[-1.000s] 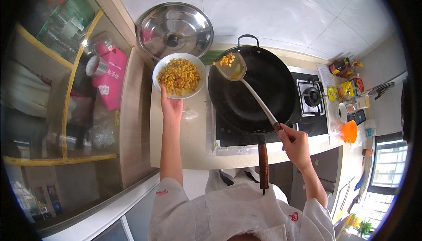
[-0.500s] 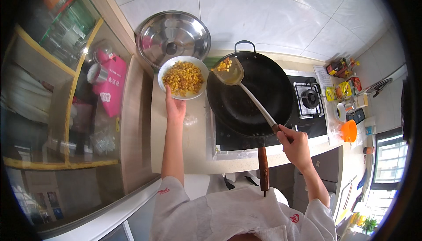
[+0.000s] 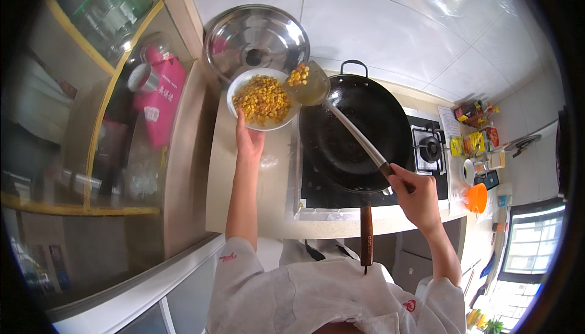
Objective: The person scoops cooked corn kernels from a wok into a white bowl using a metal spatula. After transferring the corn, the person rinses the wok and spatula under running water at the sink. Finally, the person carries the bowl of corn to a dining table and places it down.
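Observation:
My left hand (image 3: pixel 250 139) grips a white bowl (image 3: pixel 234 84) from its near side, thumb at the rim. Yellow corn kernels mixed with browner bits (image 3: pixel 263 101) fill it. Closed round the dark handle of a metal spatula (image 3: pixel 356 134), my right hand (image 3: pixel 414 197) is over the near right edge of a black wok (image 3: pixel 359 145). The spatula's blade overlaps the bowl's right rim in view and carries a small heap of kernels (image 3: pixel 298 75). Inside, the wok shows a dark, oily surface with no heap of food; its wooden handle (image 3: pixel 366 236) points toward me.
A large steel lid (image 3: pixel 256 35) leans against the tiled wall behind the bowl. Right of the wok are a gas burner (image 3: pixel 430 148), seasoning packets (image 3: pixel 472 142) and an orange container (image 3: pixel 476 198). A glass-fronted cabinet (image 3: pixel 94 121) stands close on the left.
The spatula with its kernels has moved left, from above the wok's rim to the bowl's edge. The whole view has shifted slightly.

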A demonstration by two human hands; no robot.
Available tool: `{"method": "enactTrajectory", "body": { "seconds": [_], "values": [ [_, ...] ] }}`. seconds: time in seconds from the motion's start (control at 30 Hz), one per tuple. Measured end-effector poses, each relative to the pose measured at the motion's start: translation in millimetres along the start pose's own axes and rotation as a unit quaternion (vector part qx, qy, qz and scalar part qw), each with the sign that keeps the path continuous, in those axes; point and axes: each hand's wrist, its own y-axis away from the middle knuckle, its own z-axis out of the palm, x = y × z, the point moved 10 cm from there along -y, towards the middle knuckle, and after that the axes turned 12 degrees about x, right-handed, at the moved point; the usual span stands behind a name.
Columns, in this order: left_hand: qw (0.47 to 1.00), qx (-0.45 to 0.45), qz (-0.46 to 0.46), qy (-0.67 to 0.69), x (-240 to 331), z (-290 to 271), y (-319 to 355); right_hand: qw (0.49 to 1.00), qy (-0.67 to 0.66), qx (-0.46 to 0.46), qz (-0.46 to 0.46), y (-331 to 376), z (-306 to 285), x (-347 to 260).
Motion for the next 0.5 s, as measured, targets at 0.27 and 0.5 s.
{"method": "enactTrajectory", "body": {
  "seconds": [0.27, 0.5],
  "values": [
    [0.999, 0.000, 0.029, 0.029, 33.8, -0.5, 27.3, 0.993, 0.021, -0.025, -0.114, -5.3, 16.4, -47.9],
    [0.997, -0.005, 0.072, 0.009, 74.1, 10.5, 65.7, 0.918, 0.094, 0.001, -0.385, 20.6, 14.8, -105.2]
  ]
}}
